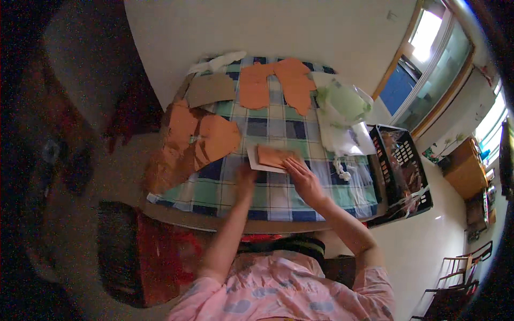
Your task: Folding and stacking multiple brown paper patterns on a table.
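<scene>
Near the middle of the table lies a small brown rectangular piece, perhaps card or folded paper. Beneath it, the border of a white sheet shows along the left and front. My right hand rests on the brown piece's right end, its fingers stretched out over the surface. Just left of the white sheet is my left hand. Motion smears its fingers, so whether it touches the sheet or holds anything is unclear.
A checked cloth covers the table. Orange-brown pieces lie left and at the back, near a grey-brown flat piece. Clear plastic bags lie right, one holding something green. A black crate stands beside the table.
</scene>
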The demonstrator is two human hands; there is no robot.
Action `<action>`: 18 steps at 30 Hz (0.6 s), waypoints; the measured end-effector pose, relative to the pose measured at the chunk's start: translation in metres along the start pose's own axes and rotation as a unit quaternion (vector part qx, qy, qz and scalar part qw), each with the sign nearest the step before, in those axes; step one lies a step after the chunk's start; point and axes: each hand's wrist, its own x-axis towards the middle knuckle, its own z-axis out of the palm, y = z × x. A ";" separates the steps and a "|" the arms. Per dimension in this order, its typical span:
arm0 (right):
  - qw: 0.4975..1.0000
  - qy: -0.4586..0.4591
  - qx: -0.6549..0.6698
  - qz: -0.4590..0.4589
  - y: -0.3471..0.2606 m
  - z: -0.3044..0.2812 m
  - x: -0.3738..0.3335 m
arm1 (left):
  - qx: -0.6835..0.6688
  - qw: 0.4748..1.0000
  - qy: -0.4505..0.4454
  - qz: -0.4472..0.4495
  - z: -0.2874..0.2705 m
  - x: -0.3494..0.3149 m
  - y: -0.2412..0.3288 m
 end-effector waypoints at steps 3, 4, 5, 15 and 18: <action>0.999 -0.019 0.024 -0.034 -0.038 0.015 0.026 | -0.211 0.956 -0.153 -0.131 -0.009 0.047 -0.079; 1.000 -0.003 0.023 -0.008 -0.022 0.014 0.017 | -0.264 0.943 -0.165 -0.121 0.029 0.037 -0.058; 1.000 0.010 0.028 0.004 -0.014 0.012 0.011 | -0.317 0.929 -0.163 -0.101 0.051 0.030 -0.041; 0.998 -0.018 0.007 -0.063 -0.002 0.021 0.006 | -0.267 0.942 -0.186 -0.086 0.063 0.072 -0.095; 0.998 -0.010 0.002 -0.058 -0.004 0.026 0.005 | -0.418 0.857 -0.216 -0.211 0.042 0.061 -0.094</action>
